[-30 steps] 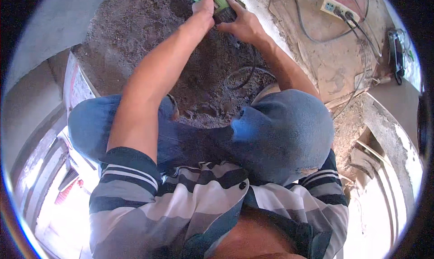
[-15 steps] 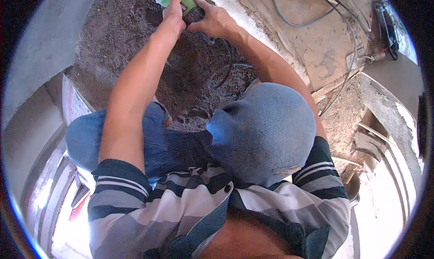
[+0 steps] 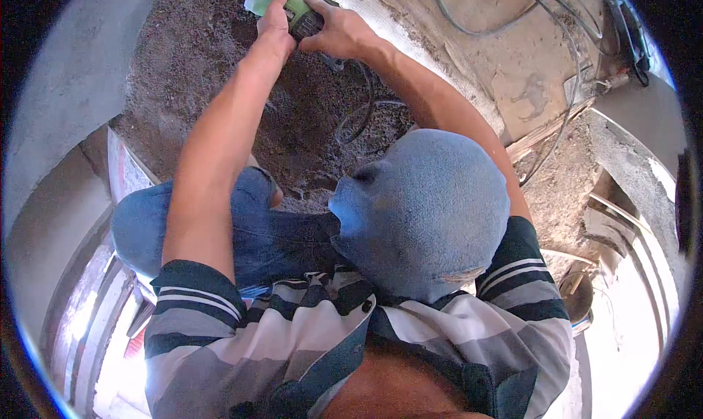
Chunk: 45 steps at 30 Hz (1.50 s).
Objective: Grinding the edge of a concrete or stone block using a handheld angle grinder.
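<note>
The person crouches with knees wide apart, both arms stretched out to a green power tool (image 3: 296,8) near the far edge of the rough dirt floor (image 3: 194,53), just beside the pale ledge (image 3: 406,35) along that floor's right side. The left hand (image 3: 274,22) has its fingers clamped on the tool's green body, the thumb laid over the top. The right hand (image 3: 338,30) has thumb and fingers closed around the dark, ribbed end that points back toward the person. The pale front end points away to the far left; I can't make out what it touches.

Behind the right hand, a dark cable (image 3: 371,90) curls in a loop on the dirt; from here I can't tell where it joins the tool. Past the ledge, a brown board (image 3: 480,64) carries a grey cord (image 3: 469,32) bending along its far edge. Blue jeans (image 3: 432,207) cover the knees, and the shirt (image 3: 307,331) is striped grey, white and dark. Off to the person's right, low down, stands a dark round container (image 3: 578,294).
</note>
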{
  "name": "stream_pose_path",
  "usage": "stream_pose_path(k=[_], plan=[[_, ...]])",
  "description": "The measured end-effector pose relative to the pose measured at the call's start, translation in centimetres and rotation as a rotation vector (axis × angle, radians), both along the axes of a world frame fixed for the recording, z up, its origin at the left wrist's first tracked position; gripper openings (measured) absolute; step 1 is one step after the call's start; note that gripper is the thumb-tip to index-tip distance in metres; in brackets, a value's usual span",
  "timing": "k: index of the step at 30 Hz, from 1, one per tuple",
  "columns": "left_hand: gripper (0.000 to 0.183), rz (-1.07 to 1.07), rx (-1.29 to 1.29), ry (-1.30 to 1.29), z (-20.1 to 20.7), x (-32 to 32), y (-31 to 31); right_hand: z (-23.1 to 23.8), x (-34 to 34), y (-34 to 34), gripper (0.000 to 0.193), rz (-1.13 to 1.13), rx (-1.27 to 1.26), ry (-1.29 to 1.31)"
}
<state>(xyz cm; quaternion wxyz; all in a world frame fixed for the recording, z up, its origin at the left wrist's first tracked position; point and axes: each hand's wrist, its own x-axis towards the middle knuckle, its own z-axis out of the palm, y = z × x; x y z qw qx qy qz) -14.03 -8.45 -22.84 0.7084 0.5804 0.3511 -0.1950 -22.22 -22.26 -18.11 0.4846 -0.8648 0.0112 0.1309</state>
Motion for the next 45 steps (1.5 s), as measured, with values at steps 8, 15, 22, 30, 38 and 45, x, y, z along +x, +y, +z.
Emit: stream_pose_path(k=[8, 15, 22, 30, 38, 45], plan=[[0.04, -0.056, -0.034, -0.027, 0.9, -0.2, 0.0, -0.3, -0.3, -0.2, 0.086, -0.017, 0.018, -0.091], [0.052, 0.012, 0.069, 0.107, 2.9, -1.1, -1.5, -0.3, -0.4, -0.4, 0.084, -0.001, 0.06, -0.008], [0.044, 0.026, 0.096, 0.085, 2.2, -1.4, -1.3, -0.4, -0.7, -0.4, 0.086, -0.014, 0.031, -0.043], [0.037, 0.018, 0.029, 0.044, 1.3, -1.3, -1.2, -0.1, -1.0, -0.5, 0.087, 0.0, -0.017, 0.032], [0.041, -0.03, -0.124, -0.004, 2.2, -2.4, -0.7, 0.4, -1.6, -0.6, 0.084, 0.023, 0.004, 0.003], [0.042, -0.003, -0.094, -0.032, 2.3, -2.4, 0.2, 1.5, -1.8, 0.0, 0.087, 0.046, -0.021, -0.008]])
